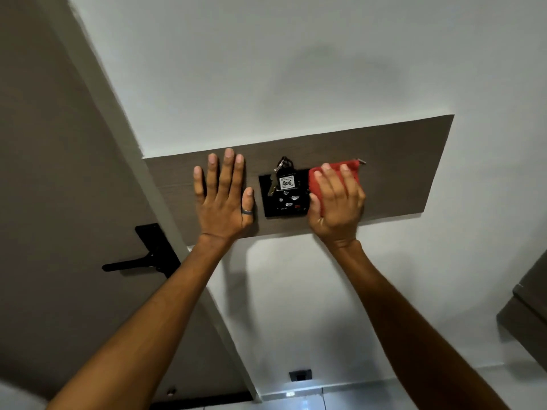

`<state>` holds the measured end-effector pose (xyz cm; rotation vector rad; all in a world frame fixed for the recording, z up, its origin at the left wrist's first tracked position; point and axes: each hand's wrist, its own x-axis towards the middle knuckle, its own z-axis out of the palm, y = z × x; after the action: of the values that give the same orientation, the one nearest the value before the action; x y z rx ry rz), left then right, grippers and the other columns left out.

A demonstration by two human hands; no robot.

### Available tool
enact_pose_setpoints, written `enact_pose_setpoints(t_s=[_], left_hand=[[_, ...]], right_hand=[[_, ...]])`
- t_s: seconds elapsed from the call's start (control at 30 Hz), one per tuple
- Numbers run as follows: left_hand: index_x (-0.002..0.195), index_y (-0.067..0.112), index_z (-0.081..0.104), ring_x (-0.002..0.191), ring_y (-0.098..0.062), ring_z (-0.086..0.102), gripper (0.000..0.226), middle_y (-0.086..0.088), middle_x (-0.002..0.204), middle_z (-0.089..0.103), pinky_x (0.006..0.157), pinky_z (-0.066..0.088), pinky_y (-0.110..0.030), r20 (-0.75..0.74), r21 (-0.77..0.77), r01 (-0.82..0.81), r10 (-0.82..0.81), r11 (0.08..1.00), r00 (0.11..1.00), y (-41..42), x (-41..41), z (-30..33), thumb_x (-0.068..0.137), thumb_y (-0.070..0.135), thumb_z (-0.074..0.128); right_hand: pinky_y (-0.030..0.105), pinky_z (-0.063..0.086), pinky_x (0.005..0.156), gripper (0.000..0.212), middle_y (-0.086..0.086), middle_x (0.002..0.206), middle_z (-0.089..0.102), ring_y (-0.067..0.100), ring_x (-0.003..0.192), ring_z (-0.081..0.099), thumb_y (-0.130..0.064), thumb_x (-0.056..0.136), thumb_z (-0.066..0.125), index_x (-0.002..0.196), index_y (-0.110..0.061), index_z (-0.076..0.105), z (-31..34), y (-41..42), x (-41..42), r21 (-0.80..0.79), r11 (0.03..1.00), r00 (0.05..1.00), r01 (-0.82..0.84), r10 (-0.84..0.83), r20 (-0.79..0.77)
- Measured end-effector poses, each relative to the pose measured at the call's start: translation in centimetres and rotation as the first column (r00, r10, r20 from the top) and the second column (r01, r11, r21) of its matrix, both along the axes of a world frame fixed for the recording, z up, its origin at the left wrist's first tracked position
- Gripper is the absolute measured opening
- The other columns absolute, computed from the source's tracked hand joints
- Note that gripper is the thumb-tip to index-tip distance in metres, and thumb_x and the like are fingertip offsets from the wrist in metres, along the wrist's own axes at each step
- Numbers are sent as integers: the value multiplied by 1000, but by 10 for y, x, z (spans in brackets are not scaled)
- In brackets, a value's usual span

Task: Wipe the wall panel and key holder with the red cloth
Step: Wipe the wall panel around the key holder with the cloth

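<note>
The red cloth (331, 184) is bunched under the right hand (337, 202), which presses it flat against the brown wall panel (393, 164) just to the right of the black key holder (284, 196). The fingers (327, 176) of that hand curl over the top of the cloth, and the thumb wraps its left edge, so the cloth is clamped between palm and panel; its left side touches or overlaps the right edge of the key holder. A small pale tag (361, 161) sticks out at the cloth's upper right corner.

The left hand (225, 199) lies open on the panel to the left of the key holder, fingers spread and pointing up, palm against the wood, holding nothing. A dark ring (247, 211) sits on its thumb.

On the key holder hangs a bunch of keys (276, 179) with a white labelled fob (286, 182), covering its upper middle part; small light stickers and a red mark show lower on the black plate.

The panel is a long wood-grain strip fixed on a white wall (296, 69). To the far left is a brown door (44, 173) with a black lever handle (139, 258), close beside the left forearm. Low on the wall is a dark socket (300, 374), and at the right edge a piece of brown furniture (529, 315) stands well apart from the panel.
</note>
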<state>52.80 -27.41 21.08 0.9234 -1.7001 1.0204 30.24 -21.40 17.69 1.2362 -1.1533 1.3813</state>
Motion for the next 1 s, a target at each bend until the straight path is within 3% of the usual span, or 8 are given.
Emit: enact_pose_setpoints(t_s=[0.13,0.27,0.37,0.53,0.67,0.77,0.9,1.0], left_hand=[[161,16,19,158,-23,-1,61,-3,167,17,127,5,-49,62,23,-5,3,1000,998,3,12,4,106,36,36],[161,16,21,158,-23,0,60,-4,165,23,127,5,-51,20,43,6,-7,999,1000,3,10,5,106,36,36],[160,15,24,157,-23,4,61,-5,164,24,126,7,-51,41,23,21,-22,1000,999,3,12,3,105,36,37],[160,16,25,157,-23,3,61,-4,164,23,126,9,-51,37,-7,29,-29,1000,999,-2,14,5,104,37,39],[159,15,25,158,-22,-1,61,-4,164,21,126,7,-50,38,0,53,-53,999,998,0,12,4,103,37,39],[158,15,29,157,-22,0,60,-4,163,26,126,7,-50,20,9,46,-46,999,999,1,13,7,103,36,40],[158,14,28,157,-21,-3,60,-4,163,26,125,7,-51,38,30,48,-49,998,998,3,14,5,103,36,40],[158,13,29,158,-21,-3,60,-4,163,24,125,8,-51,22,12,42,-42,999,999,2,12,6,103,36,39]], right_hand=[[48,42,121,36,18,144,61,38,143,50,-15,109,48,142,-4,56,-1,14,32,-122,965,923,-233,259,284],[51,31,127,46,10,154,55,32,156,32,-33,107,49,149,-14,52,-14,6,73,37,988,977,-150,153,-151],[49,31,123,47,6,149,59,32,150,39,-41,103,50,144,-18,60,-7,-19,46,-51,999,899,-11,-12,-438],[50,22,131,51,10,153,48,31,159,24,-43,106,39,150,-18,46,-29,-25,75,-59,994,992,-86,92,90],[49,27,129,54,7,154,47,31,158,26,-40,104,46,154,-18,46,-28,-27,49,-45,999,951,-16,1,-308],[48,24,130,48,9,149,51,29,159,24,-38,105,45,149,-19,49,-29,-24,75,-36,999,1000,-28,28,4],[48,29,124,50,6,148,54,29,159,25,-39,103,47,148,-19,52,-29,-24,56,-37,999,958,-36,24,-285],[48,26,129,50,8,149,52,30,156,30,-40,104,44,150,-19,49,-24,-20,62,-14,997,997,-74,74,2]])
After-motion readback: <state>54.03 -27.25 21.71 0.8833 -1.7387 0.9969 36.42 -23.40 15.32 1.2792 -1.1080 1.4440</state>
